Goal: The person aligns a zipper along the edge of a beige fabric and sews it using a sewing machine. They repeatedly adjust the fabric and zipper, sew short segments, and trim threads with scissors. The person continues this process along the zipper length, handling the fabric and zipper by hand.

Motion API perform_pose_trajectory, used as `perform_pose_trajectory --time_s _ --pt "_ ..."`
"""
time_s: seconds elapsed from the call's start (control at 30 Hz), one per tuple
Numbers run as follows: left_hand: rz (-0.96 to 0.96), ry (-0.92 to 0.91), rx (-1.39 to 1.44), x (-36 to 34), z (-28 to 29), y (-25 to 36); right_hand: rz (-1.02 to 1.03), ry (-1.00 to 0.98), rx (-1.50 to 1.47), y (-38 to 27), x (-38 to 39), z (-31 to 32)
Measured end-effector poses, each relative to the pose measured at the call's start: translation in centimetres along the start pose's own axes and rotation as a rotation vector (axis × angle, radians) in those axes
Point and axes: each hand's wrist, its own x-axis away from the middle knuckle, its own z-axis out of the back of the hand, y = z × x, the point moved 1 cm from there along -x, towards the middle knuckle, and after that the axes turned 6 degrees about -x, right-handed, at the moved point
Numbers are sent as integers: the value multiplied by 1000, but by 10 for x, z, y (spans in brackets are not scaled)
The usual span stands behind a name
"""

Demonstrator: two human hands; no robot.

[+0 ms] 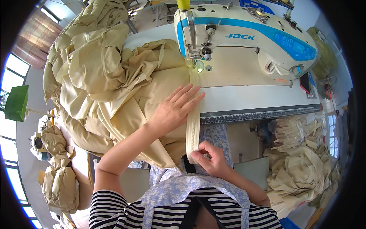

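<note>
A cream zipper tape [193,131] runs from under the needle of a white and blue sewing machine [228,36] toward me, along the right edge of a large beige padded fabric piece [152,89]. My left hand [175,108] lies flat on the fabric and the zipper, fingers stretched toward the needle. Below the table's front edge, my right hand [211,157] pinches the near part of the zipper between thumb and fingers. The lit needle area [196,65] sits over the strip's far end.
Beige fabric [87,65] heaps across the table's left side. A dark ruler strip [259,113] edges the table front. Cream cloth pieces [301,171] pile at the lower right, and a phone [305,83] lies at the table's right end. A beige bundle [59,187] sits at the left.
</note>
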Motion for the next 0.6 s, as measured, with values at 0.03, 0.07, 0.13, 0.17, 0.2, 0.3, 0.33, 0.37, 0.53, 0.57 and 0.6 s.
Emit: perform_pose_trajectory --time_s 0.03,0.07,0.13,0.17,0.2,0.3,0.33,0.37,0.53,0.57,0.6 --pt "-7 -45 -17 -3 -2 0 147 -89 185 -2 -7 5" --pt "-2 2 10 -6 -1 -3 318 -203 344 -3 -16 13" --pt "40 18 54 -9 2 -9 692 -12 579 -2 -36 31" --pt "87 85 46 -10 5 -10 716 151 768 1 -44 38" --pt "150 86 44 -11 7 -11 646 203 1008 5 -55 44" --pt "225 67 25 -17 15 -10 638 133 1203 18 -74 35" --pt "239 81 35 -20 18 -11 673 123 1204 21 -80 29" --pt "260 79 49 -23 21 -12 725 96 1225 23 -84 25" --pt "356 58 137 -39 31 -25 865 5 991 26 -96 46" --pt "325 61 117 -41 30 -26 901 11 926 24 -95 54" --pt "273 72 105 -42 28 -24 903 -27 957 22 -94 60"
